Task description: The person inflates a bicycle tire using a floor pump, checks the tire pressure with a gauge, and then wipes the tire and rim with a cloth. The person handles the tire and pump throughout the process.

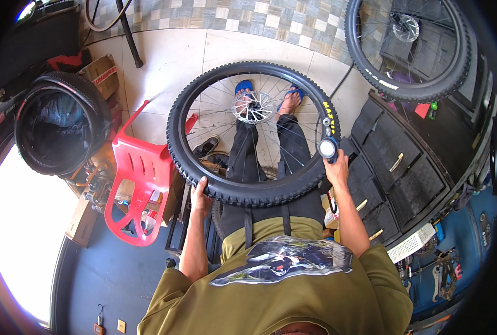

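The wheel [253,106] at frame centre risked slipping if our left hand [201,197], pinching its tyre [177,127], loosened; our right hand [337,169] clasped a gauge [327,148].

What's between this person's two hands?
In the head view, the lower part of the wheel lies between the left hand and right hand.

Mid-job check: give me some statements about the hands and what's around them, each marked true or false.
1. The left hand is on the tire. True.
2. The right hand holds a wrench. False: the right hand holds a round-faced gauge.
3. A red chair stands to the tire's left. True.
4. No brake disc shows within the tire's ring. False: a silver brake disc sits at its center.
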`<state>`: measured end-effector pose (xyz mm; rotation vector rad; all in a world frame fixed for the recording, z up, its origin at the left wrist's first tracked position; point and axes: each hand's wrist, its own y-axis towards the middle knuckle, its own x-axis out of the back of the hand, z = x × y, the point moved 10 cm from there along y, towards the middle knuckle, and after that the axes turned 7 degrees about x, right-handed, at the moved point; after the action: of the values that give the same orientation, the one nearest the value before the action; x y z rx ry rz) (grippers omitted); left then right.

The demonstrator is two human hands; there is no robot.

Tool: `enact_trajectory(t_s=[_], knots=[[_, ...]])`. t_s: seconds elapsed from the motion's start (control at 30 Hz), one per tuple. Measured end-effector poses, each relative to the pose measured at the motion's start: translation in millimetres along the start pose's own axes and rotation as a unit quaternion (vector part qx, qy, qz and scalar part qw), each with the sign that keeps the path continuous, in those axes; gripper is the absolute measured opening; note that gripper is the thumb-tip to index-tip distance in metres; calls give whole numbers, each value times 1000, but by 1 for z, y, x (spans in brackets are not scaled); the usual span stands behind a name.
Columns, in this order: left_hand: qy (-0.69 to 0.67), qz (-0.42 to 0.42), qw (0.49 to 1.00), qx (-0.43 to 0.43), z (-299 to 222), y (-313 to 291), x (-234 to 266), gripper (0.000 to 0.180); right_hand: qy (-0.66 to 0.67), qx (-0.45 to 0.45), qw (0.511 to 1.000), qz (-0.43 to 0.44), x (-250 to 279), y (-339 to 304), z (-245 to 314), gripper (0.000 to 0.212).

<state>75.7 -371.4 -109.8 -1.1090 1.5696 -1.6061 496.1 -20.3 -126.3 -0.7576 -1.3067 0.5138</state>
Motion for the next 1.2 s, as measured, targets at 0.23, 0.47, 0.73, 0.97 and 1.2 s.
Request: enact_trajectory(t_s=[0.23, 0.47, 0.73, 0.97, 1.2], knots=[[0, 0, 1000, 1, 2, 1, 2, 63, -5, 13, 1000, -2, -3, 1, -3, 57], [-14, -2, 1000, -6, 3, 0, -1, 62, -1, 8, 1000, -2, -3, 1, -4, 58], [-25, 11, 1000, -8, 3, -1, -4, 62, 2, 5, 1000, -4, -3, 0, -4, 59], [-34, 2, 999, -12, 2, -6, -7, 61, 3, 10, 1000, -6, -5, 1, -6, 59], [-19, 15, 999, -23, 3, -4, -6, 61, 1, 26, 1000, -6, -7, 3, -9, 60]])
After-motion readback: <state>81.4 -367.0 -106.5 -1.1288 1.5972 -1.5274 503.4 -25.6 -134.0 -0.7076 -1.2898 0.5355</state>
